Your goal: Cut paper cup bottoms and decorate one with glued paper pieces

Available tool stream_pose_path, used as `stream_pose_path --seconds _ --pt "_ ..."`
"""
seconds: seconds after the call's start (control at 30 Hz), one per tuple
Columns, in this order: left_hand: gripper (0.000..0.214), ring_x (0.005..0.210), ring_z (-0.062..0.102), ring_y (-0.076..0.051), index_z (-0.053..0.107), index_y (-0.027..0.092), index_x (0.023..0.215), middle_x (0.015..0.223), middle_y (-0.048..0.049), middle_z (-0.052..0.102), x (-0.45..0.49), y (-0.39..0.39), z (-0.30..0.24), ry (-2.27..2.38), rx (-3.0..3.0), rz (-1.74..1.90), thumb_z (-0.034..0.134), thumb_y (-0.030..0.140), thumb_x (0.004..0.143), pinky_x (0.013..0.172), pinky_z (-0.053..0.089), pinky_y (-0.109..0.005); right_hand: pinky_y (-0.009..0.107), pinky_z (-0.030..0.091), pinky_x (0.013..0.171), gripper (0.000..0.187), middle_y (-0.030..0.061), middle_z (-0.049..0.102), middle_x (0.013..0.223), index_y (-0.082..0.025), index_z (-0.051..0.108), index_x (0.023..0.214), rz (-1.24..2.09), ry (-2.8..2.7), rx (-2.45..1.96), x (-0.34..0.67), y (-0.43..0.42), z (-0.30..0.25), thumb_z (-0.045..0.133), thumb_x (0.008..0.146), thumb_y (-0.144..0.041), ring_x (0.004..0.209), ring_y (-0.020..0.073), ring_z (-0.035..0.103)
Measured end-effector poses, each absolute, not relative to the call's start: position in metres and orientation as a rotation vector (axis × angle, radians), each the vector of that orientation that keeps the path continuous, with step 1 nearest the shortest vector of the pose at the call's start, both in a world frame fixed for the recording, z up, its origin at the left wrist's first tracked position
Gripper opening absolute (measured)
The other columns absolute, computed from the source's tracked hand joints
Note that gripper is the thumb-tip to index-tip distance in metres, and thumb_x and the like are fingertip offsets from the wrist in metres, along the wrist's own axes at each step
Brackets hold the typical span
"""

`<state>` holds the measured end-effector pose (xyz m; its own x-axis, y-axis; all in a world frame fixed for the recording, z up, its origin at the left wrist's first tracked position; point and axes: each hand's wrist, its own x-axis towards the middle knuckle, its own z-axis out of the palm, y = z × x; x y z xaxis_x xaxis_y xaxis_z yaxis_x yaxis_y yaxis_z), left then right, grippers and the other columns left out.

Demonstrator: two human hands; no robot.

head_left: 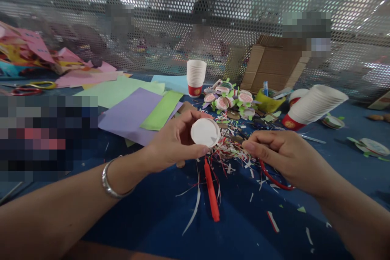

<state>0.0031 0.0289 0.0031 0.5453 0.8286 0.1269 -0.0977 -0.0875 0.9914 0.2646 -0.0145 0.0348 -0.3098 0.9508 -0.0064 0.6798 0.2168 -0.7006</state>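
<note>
My left hand (173, 140) pinches a round white paper cup bottom (205, 132), its flat disc turned toward me. A silver bangle sits on that wrist. My right hand (282, 154) is closed round red-handled scissors (274, 178); only a red loop shows under the fingers, and the blades are hidden. Both hands hover over a heap of white and red paper shreds (228, 152) on the blue table (158, 215). A red strip (211, 189) lies on the table just below the hands.
Coloured paper sheets (134, 107) lie at the left. An upright stack of paper cups (196, 77) stands behind, a tipped stack (313, 105) at the right. Finished cup-flower pieces (231, 99) cluster between them, before cardboard (271, 67) and a mesh screen (195, 16). Scissors (30, 88) lie far left.
</note>
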Motion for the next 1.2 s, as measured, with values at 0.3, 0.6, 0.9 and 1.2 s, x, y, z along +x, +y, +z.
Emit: stream_pose_path --seconds 0.3,0.6,0.9,1.2 --pt "0.058 0.100 0.069 -0.017 0.056 0.021 0.124 0.113 -0.0051 0.069 0.005 0.026 -0.001 0.613 1.730 0.944 0.077 0.007 0.072 0.090 0.059 -0.031 0.027 0.028 0.049 0.057 -0.0038 0.041 0.056 -0.021 0.050 0.063 0.749 -2.096 -1.532 0.261 -0.017 0.033 0.049 0.098 -0.067 0.052 0.0108 0.037" --pt "0.052 0.093 0.069 -0.017 0.054 0.021 0.123 0.109 -0.0052 0.069 0.005 0.021 0.003 0.671 1.861 0.890 0.072 0.009 0.075 0.084 0.059 -0.030 0.027 0.028 0.050 0.056 -0.0043 0.041 0.057 -0.021 0.048 0.064 0.749 -2.113 -1.535 0.261 -0.017 0.029 0.048 0.098 -0.066 0.053 0.0107 0.037" --pt "0.050 0.088 0.065 -0.016 0.055 0.020 0.119 0.105 -0.0046 0.066 0.005 0.020 0.006 0.699 1.878 0.847 0.073 0.011 0.073 0.077 0.058 -0.028 0.027 0.027 0.051 0.057 -0.0049 0.037 0.058 -0.022 0.044 0.064 0.770 -2.124 -1.521 0.261 -0.017 0.028 0.048 0.099 -0.066 0.054 0.0108 0.035" --pt "0.054 0.088 0.067 -0.017 0.058 0.020 0.117 0.102 -0.0034 0.067 0.004 0.022 0.010 0.606 1.722 0.777 0.075 0.007 0.067 0.076 0.057 -0.028 0.028 0.026 0.052 0.059 -0.0041 0.035 0.062 -0.021 0.042 0.064 0.885 -2.149 -1.529 0.266 -0.016 0.033 0.046 0.098 -0.069 0.058 0.0112 0.034"
